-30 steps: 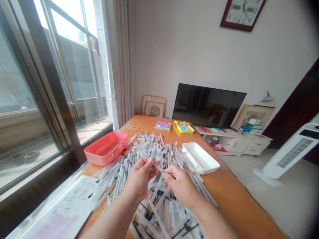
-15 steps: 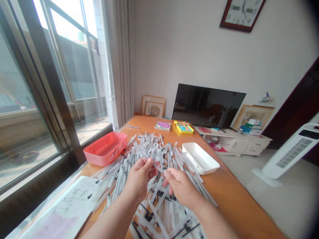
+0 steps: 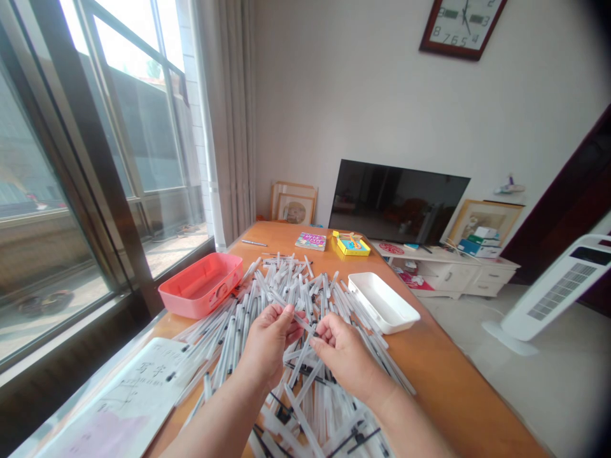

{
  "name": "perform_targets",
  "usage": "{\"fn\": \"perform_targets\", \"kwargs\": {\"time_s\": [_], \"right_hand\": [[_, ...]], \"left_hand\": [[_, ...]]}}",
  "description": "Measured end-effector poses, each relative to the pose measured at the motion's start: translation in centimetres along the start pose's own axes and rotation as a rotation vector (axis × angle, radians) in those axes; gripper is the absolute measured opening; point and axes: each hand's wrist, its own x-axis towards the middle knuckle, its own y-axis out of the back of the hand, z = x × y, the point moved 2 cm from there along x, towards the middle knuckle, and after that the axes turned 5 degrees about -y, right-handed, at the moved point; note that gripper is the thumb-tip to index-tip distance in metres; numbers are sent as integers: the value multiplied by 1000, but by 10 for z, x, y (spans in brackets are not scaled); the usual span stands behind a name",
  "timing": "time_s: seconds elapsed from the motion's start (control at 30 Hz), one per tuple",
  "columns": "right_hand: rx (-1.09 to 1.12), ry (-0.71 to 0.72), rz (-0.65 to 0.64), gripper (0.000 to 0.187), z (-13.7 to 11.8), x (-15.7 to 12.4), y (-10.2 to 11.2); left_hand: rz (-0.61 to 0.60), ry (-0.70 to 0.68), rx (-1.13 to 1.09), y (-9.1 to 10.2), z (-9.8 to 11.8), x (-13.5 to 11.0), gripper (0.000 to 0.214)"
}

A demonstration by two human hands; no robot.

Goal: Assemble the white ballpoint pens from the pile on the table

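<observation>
Above a heap of pens, my left hand pinches a translucent white pen between thumb and fingers. The pen slants down to the right, its dark end reaching my right hand. There my thumb and curled fingers close around that end; any small part between them is too hidden to make out. Beneath both hands lie many pens and clear barrels, several with black ends, spread across the wooden table.
A pink open box stands left of the heap, a white tray right of it. Paper with writing lies at the near left. Farther back are a single pen, a small book and a yellow box.
My right thumb and fingers have shifted slightly at the pen's end, the fingers now curled higher and the dark end showing more. My left hand keeps its hold almost unmoved.
</observation>
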Motion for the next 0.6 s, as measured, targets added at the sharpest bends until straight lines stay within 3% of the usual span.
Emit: {"fn": "perform_targets", "kwargs": {"time_s": [0.17,0.37,0.6], "right_hand": [[-31,-23,-108,27,-1,-1,-1],[-176,9,14,7,6,2,-1],[-321,-8,21,14,7,1,7]], "left_hand": [[4,-7,11,2,-2,0,40],[32,-20,31,6,-4,4,38],[53,-24,29,6,-3,4,38]]}}
